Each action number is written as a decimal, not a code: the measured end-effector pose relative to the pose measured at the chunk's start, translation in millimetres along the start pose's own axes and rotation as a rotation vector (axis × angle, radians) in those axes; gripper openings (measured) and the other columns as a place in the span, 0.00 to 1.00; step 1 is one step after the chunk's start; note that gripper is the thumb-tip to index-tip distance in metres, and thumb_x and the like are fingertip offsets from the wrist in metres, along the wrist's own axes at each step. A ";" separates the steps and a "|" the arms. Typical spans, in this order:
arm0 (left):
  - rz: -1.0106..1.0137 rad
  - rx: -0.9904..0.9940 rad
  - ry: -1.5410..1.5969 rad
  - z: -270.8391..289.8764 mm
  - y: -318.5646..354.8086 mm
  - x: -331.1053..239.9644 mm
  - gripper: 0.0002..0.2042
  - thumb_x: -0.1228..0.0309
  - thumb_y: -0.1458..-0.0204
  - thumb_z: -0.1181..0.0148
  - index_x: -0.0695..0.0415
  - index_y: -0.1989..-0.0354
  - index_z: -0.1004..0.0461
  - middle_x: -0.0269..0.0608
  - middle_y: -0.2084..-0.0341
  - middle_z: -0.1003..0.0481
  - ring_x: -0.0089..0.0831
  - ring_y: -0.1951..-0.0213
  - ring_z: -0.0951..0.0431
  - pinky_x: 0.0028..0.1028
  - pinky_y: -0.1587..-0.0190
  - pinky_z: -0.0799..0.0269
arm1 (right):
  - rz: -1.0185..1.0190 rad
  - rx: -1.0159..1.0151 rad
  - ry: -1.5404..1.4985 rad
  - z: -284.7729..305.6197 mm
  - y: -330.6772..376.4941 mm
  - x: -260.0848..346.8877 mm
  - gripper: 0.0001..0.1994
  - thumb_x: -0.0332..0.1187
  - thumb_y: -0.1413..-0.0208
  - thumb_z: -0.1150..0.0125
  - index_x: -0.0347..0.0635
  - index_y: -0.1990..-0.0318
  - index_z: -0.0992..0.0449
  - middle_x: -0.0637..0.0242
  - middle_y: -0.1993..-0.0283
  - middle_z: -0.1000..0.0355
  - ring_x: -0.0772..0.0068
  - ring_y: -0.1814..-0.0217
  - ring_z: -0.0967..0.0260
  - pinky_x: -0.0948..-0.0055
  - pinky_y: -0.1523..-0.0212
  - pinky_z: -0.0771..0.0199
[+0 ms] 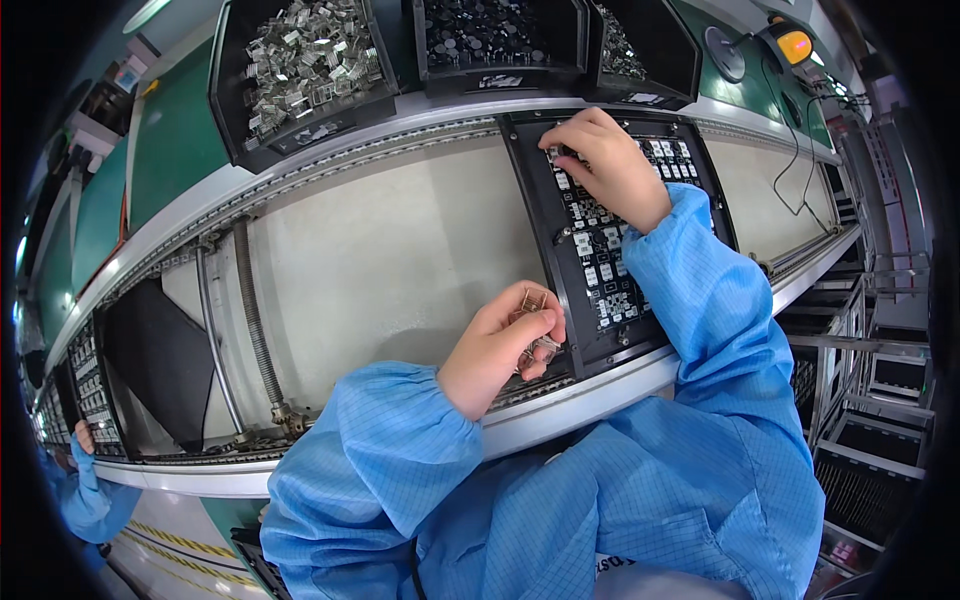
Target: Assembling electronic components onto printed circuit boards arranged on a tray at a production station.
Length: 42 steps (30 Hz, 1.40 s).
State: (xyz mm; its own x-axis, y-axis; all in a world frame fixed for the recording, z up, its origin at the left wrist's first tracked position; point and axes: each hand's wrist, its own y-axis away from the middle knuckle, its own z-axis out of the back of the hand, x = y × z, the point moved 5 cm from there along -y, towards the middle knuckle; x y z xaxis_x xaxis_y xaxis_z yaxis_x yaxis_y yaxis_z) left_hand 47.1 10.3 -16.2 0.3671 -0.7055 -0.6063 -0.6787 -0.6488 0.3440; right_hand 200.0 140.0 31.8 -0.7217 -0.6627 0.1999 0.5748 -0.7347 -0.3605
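Observation:
A black carrier tray [540,250] holding a dark circuit board panel [610,270] with several small white and silver parts lies on the pale conveyor [390,260]. My right hand [608,165] rests on the far end of the panel, fingertips curled down onto it at its upper left. My left hand [500,345] hovers at the tray's near left corner, fingers closed around a few small silver metal parts [538,322]. Both arms wear blue smock sleeves.
Black bins sit beyond the conveyor: one with silver metal clips [305,60], one with dark small parts [495,35], another [640,45] at right. More carrier trays [95,390] lie far left, where another person's hand [82,437] works. Metal racks [870,400] stand at right.

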 end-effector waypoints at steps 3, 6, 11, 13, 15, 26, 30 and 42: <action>-0.041 -0.004 -0.103 0.4 0.8 -5.3 0.05 0.71 0.42 0.53 0.58 0.63 0.35 0.34 0.75 0.33 0.16 0.76 0.39 0.16 0.78 0.43 | -0.019 -0.114 -0.097 28.8 -3.3 10.5 0.14 0.22 0.54 0.40 0.42 0.57 0.26 0.62 0.59 0.29 0.64 0.55 0.33 0.72 0.58 0.32; -0.100 -0.040 -0.270 5.2 2.2 -8.5 0.06 0.69 0.41 0.52 0.58 0.63 0.34 0.32 0.76 0.33 0.14 0.78 0.39 0.14 0.79 0.44 | -0.194 -0.067 -0.377 55.6 -1.8 24.0 0.13 0.21 0.51 0.42 0.37 0.55 0.27 0.65 0.56 0.30 0.75 0.56 0.33 0.77 0.59 0.33; -0.191 -0.059 -0.476 7.9 0.1 -11.2 0.07 0.68 0.41 0.50 0.58 0.60 0.34 0.30 0.76 0.33 0.12 0.78 0.40 0.14 0.78 0.45 | -0.002 0.319 -0.739 45.5 10.4 78.3 0.16 0.20 0.52 0.43 0.33 0.52 0.28 0.55 0.50 0.29 0.62 0.49 0.32 0.70 0.53 0.31; -0.167 0.019 -0.390 4.3 1.1 -12.6 0.08 0.68 0.41 0.50 0.58 0.58 0.34 0.30 0.75 0.33 0.12 0.77 0.40 0.14 0.78 0.45 | 0.129 0.315 -0.790 28.6 19.1 84.6 0.16 0.20 0.52 0.41 0.33 0.53 0.27 0.54 0.52 0.29 0.56 0.51 0.31 0.66 0.53 0.30; -0.158 0.026 -0.381 2.9 1.6 -12.1 0.09 0.68 0.41 0.50 0.58 0.56 0.34 0.31 0.75 0.33 0.12 0.77 0.40 0.13 0.78 0.45 | 0.159 0.301 -0.806 26.8 22.3 86.0 0.15 0.20 0.52 0.41 0.33 0.55 0.26 0.55 0.53 0.29 0.57 0.53 0.31 0.66 0.54 0.30; -0.112 0.026 -0.217 1.9 4.1 -16.9 0.11 0.68 0.41 0.50 0.60 0.54 0.33 0.31 0.76 0.33 0.13 0.77 0.38 0.15 0.78 0.44 | 0.019 0.228 -0.904 22.7 27.3 75.2 0.10 0.22 0.56 0.38 0.33 0.62 0.24 0.57 0.63 0.29 0.61 0.62 0.31 0.68 0.60 0.31; -0.031 -0.005 -0.117 4.7 3.4 -16.0 0.11 0.66 0.40 0.55 0.60 0.58 0.31 0.32 0.78 0.34 0.14 0.80 0.40 0.16 0.81 0.47 | 0.037 0.157 -0.904 20.2 27.7 75.2 0.10 0.21 0.57 0.37 0.35 0.64 0.25 0.57 0.64 0.30 0.63 0.63 0.31 0.70 0.61 0.31; 0.006 -0.136 -0.192 6.5 1.0 -15.0 0.12 0.62 0.42 0.55 0.58 0.68 0.31 0.32 0.81 0.34 0.15 0.82 0.41 0.16 0.83 0.50 | 0.130 0.017 -0.769 23.0 31.7 77.6 0.12 0.18 0.55 0.41 0.35 0.60 0.26 0.59 0.60 0.32 0.68 0.63 0.33 0.73 0.62 0.29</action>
State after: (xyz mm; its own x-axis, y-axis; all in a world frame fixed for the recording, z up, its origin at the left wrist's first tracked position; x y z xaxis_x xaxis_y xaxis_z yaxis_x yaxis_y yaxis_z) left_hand 36.8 22.1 -11.4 0.2266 -0.6505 -0.7249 -0.5836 -0.6866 0.4336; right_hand 171.1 61.9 56.9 -0.1819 -0.6536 0.7346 0.6467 -0.6423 -0.4114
